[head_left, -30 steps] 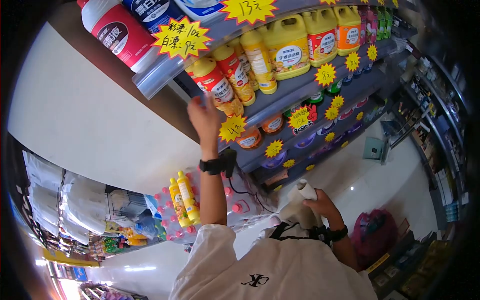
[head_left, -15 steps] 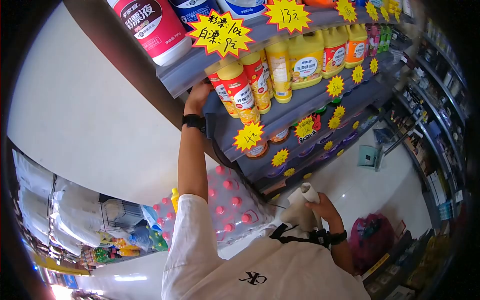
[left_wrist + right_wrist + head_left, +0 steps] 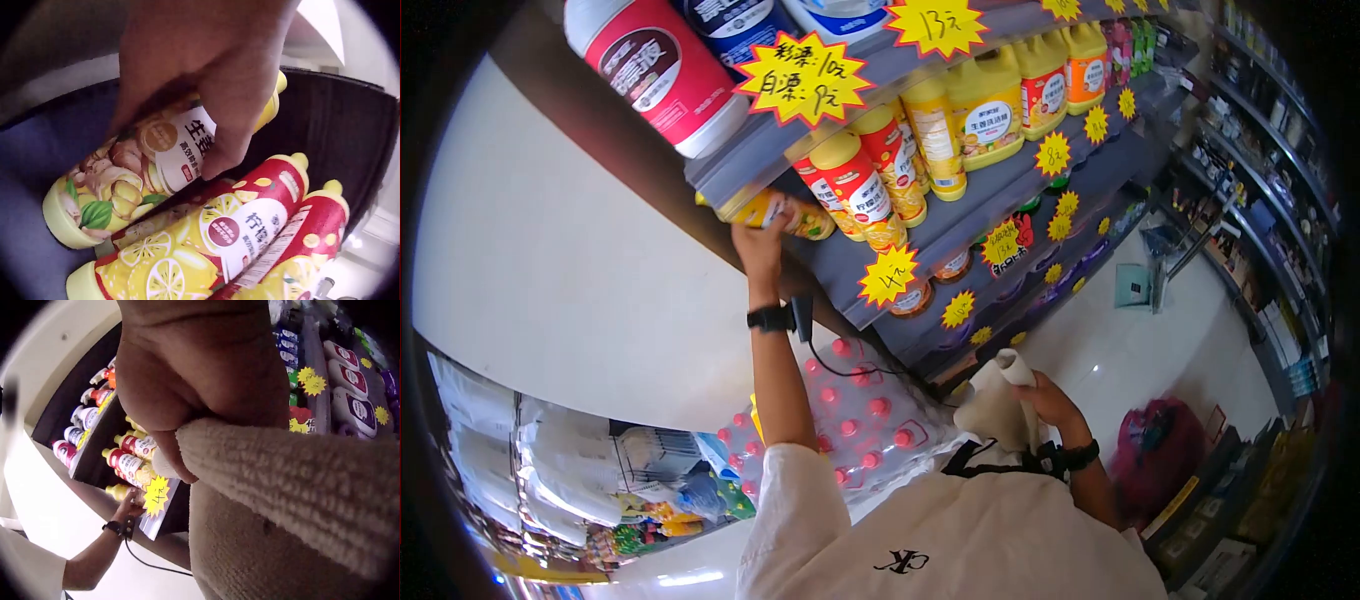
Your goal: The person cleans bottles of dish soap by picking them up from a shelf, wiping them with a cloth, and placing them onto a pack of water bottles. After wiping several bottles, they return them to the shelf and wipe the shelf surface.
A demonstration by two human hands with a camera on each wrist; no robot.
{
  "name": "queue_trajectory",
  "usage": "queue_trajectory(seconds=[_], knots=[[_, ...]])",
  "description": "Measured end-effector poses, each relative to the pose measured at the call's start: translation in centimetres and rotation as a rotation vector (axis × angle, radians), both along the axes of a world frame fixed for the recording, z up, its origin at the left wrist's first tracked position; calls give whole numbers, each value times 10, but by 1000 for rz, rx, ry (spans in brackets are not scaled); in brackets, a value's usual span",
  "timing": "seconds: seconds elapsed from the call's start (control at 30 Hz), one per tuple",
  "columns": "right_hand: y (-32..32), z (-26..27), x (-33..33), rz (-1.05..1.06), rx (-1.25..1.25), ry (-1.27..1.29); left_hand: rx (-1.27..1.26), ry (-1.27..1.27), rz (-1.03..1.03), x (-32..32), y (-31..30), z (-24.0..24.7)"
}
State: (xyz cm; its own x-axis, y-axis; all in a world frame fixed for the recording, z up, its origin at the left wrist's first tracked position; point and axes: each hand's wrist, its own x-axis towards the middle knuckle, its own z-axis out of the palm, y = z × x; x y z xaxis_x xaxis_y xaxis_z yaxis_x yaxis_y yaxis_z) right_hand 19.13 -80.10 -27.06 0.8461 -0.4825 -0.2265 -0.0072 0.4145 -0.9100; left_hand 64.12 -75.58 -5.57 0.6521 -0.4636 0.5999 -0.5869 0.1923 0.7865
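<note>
Left hand (image 3: 758, 250) pinched tilted yellow bottle (image 3: 810, 222), upper left; right hand (image 3: 1055, 402) gripped cloth (image 3: 980, 408), fingers curled. Slow uprighting judged safest.

In the head view, the left forearm (image 3: 783, 395) is raised towards just before 12 o'clock; the left hand (image 3: 758, 252) is held at 10 o'clock, thumb and fingers curled in a grip. The right forearm (image 3: 1094, 490) is angled towards 11 o'clock, the right hand (image 3: 1052, 402) held at 4 o'clock, also gripping.
</note>
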Motion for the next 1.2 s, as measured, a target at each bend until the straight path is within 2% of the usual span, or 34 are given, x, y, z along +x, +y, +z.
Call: queue_trajectory(seconds=[0.07,0.2,0.27,0.33,0.37,0.4,0.43,0.47,0.5,0.53,0.57,0.6,0.63,0.67,0.73,0.77,0.87,0.97,1.07,1.17,1.2], knots=[[-2,0,1,-11,129,-37,-30,-140,115,-12,26,-3],[-8,-8,-3,-56,438,-291,-209,99,211,-82,92,4],[-15,-7,-13,-144,548,-355,-250,184,210,-118,117,0],[-27,-3,-23,-221,684,-465,-315,621,43,-159,130,-15],[-31,8,-29,-241,621,-501,-355,844,-29,-183,133,-22],[-35,15,-33,-264,559,-534,-290,964,-113,-208,129,-23],[-42,8,-37,-325,418,-461,-266,1176,-298,-218,128,-44],[-48,0,-44,-387,276,-383,-177,1258,-330,-239,116,-47],[-49,-1,-51,-337,-215,-149,-98,1303,-328,-247,106,-76],[-53,6,-59,-265,-704,96,-28,1334,-352,-279,86,-53],[-47,45,-54,-271,-438,101,-39,1521,-604,-286,77,-68],[-41,83,-49,-309,-172,107,-10,1581,-772,-300,71,-76],[-35,109,-42,-259,-282,38,-21,1620,-908,-310,62,-81],[-29,135,-29,-160,-534,-101,-36,1660,-1036,-322,55,-86],[-18,161,-10,-8,-1032,-280,-24,1693,-1130,-337,46,-92],[-15,162,-13,61,-1309,-240,-14,1697,-1160,-343,43,-94],[20,161,-44,263,-1496,-272,33,1678,-1188,-354,36,-97],[35,166,-73,530,-1240,-359,69,1655,-1208,-361,33,-98],[-4,161,-73,185,-1426,-301,111,1637,-1224,-368,32,-101],[-45,177,-68,-130,-1450,-222,131,1629,-1236,-377,31,-105],[-35,174,-68,-115,-1432,-248,132,1611,-1232,-378,30,-106]])
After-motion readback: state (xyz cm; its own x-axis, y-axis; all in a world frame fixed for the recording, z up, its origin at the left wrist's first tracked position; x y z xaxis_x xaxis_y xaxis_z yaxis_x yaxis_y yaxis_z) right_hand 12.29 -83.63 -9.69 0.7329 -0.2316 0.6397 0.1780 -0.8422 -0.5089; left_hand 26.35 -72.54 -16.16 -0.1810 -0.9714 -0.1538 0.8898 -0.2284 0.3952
